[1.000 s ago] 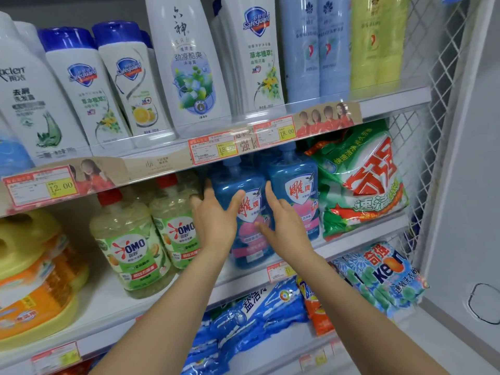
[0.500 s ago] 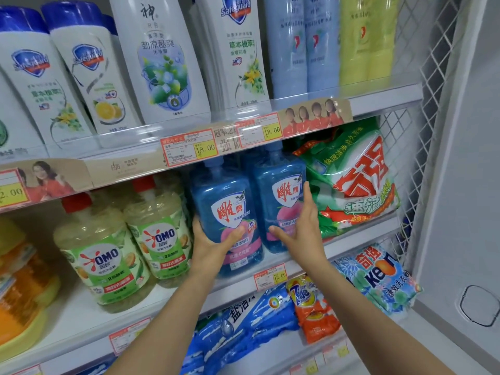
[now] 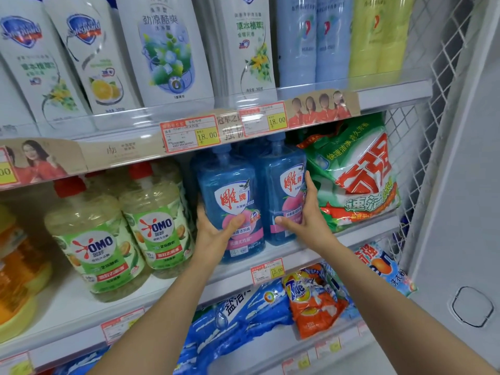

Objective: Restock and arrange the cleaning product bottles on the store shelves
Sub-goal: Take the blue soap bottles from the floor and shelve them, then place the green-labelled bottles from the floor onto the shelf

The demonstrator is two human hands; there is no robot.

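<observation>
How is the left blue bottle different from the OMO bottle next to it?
The left blue bottle is clear blue with a white and pink label; the OMO bottle is pale yellow with a green label. The blue one's top is blue; the OMO bottle's cap is red. The left hand grips the left blue bottle (the right hand grips the right blue bottle); no hand touches the OMO bottle. Both are upright.

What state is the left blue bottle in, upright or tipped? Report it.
Upright: the left blue bottle stands base down on the shelf, neck up; the left hand grips its lower side.
</observation>
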